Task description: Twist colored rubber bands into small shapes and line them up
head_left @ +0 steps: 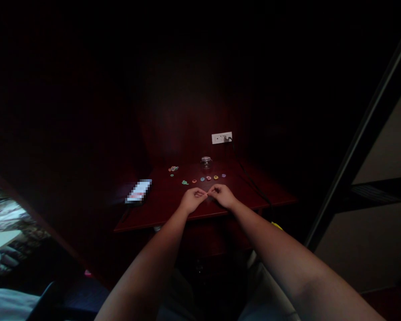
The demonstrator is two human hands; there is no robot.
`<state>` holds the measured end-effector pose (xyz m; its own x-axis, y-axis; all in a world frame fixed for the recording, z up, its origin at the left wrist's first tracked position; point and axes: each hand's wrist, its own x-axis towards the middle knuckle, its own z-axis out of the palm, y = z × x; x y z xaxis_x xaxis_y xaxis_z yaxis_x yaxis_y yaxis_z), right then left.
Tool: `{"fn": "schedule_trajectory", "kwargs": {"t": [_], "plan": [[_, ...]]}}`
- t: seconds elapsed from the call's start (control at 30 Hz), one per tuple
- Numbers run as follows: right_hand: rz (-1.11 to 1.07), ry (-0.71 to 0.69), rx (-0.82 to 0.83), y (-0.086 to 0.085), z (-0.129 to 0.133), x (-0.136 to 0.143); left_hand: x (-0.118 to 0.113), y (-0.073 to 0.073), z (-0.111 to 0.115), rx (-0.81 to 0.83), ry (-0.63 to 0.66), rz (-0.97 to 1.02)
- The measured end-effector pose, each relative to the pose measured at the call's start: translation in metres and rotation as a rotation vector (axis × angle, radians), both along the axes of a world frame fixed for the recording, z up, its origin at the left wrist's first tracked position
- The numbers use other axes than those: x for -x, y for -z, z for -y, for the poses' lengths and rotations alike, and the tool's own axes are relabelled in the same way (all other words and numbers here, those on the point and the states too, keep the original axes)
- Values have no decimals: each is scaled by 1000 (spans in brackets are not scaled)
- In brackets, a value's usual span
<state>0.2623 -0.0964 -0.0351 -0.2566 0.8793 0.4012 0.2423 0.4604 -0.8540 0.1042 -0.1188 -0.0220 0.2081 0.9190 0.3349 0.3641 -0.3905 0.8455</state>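
My left hand [192,199] and my right hand [222,196] meet over the front part of the dark red desk [160,209]. Thumb and fingers of each are pinched, the tips almost touching. Whatever they hold, if anything, is too small to make out. Just beyond them lies a row of small coloured rings, like little hair ties: a green cluster [185,182], an orange one [194,181], a blue one [202,179], a pink one [209,178], a yellow one [215,177] and a purple one [223,175].
Behind the row stands a small clear jar [206,162]. A pale, mixed pile of rings [173,169] lies at the back left, near a single green ring [172,175]. A lit phone [139,191] is at left. A black cable [250,178] runs from the wall socket [222,137] along the right.
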Motion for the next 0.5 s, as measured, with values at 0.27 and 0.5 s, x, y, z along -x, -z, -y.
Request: {"fn": "schedule_trajectory", "kwargs": {"t": [0.27,0.5], "plan": [[-39,-18,26,2,-1,0,1,-1,0,3,-25,-7],[-16,-25,25,0,2,2,0,-2,0,1,-16,-11]]}}
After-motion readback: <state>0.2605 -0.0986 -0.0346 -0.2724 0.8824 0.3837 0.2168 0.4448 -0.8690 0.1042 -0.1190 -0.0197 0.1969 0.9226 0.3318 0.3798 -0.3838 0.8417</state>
